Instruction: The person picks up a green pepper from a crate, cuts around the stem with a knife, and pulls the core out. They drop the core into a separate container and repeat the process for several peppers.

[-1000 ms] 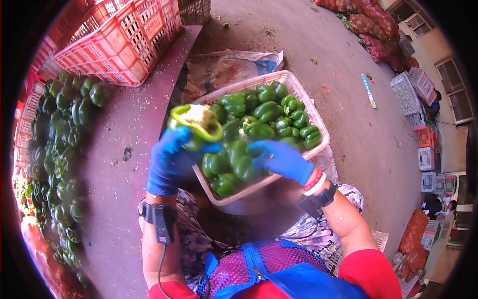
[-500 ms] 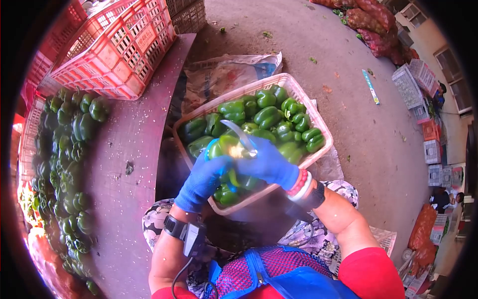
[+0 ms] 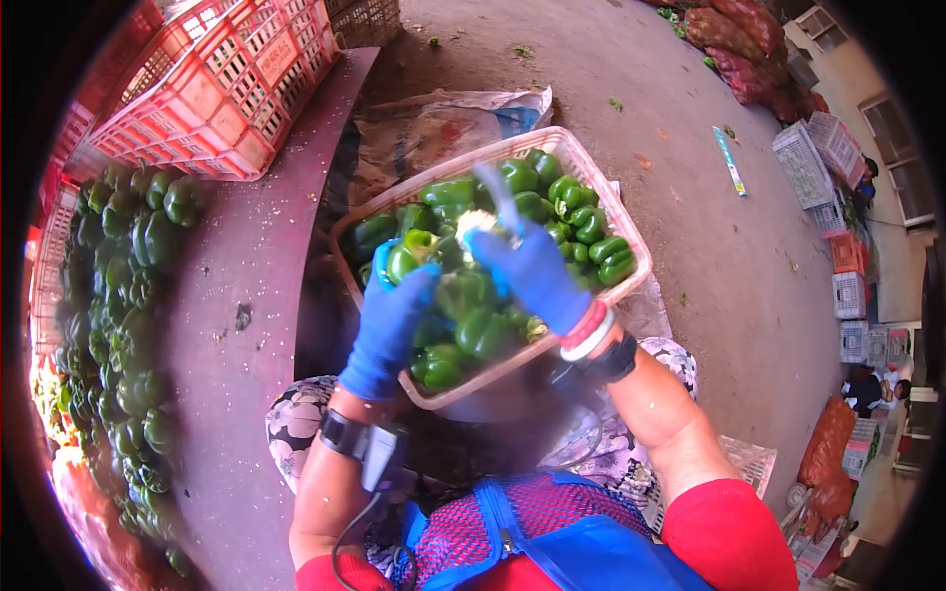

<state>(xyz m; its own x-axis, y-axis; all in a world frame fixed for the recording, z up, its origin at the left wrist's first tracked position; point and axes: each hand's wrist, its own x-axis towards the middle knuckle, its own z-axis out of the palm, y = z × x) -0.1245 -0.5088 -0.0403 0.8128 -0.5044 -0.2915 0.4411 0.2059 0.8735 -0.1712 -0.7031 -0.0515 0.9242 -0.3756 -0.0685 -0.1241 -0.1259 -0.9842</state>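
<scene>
Over a pink crate (image 3: 636, 222) of green peppers (image 3: 489, 335), my left hand (image 3: 394, 310) in a blue glove is closed round a green pepper (image 3: 412, 253) whose cut end shows pale. To its right, my right hand (image 3: 537, 276), also gloved in blue, grips a curved knife (image 3: 498, 192), its blade pointing up and blurred. A whitish pepper core (image 3: 474, 229) is at the fingertips of that hand, apart from the pepper.
Green peppers (image 3: 113, 325) are piled along the left side of a flat board (image 3: 241, 266). Red plastic crates (image 3: 222, 98) stand at the upper left. A printed sack (image 3: 424, 133) lies behind the pink crate. Stacked crates (image 3: 803, 167) and people are at the far right.
My hands have moved apart, the right one up and away from the pepper with the knife and the pale core. The view has shifted slightly.
</scene>
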